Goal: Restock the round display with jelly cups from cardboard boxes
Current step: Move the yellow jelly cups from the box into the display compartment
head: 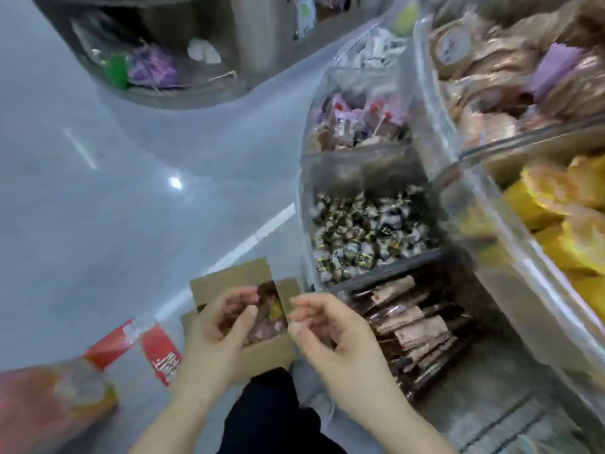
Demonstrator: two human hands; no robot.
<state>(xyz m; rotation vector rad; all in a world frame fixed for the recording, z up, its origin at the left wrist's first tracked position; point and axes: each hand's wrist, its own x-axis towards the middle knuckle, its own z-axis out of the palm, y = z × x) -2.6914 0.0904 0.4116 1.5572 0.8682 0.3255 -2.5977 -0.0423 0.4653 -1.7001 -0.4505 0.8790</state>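
Observation:
An open brown cardboard box [229, 280] sits on the grey floor beside the round display [307, 224], its flaps up. Small pink and yellow jelly cups [273, 311] show inside it. My left hand [222, 326] hovers over the box opening with curled fingers; the blur hides whether they pinch anything. My right hand [327, 326] is at the box's right edge, fingers bent with the tips close together, and nothing is plainly held between them.
The display's clear bins hold wrapped candies [366, 231], brown stick packs [415, 326], pink sweets [360, 126], and above them yellow [563, 221] and brown [510, 60] packs. A red and white box [154, 348] and an orange bag [55, 401] lie left. Another display [157, 54] stands behind.

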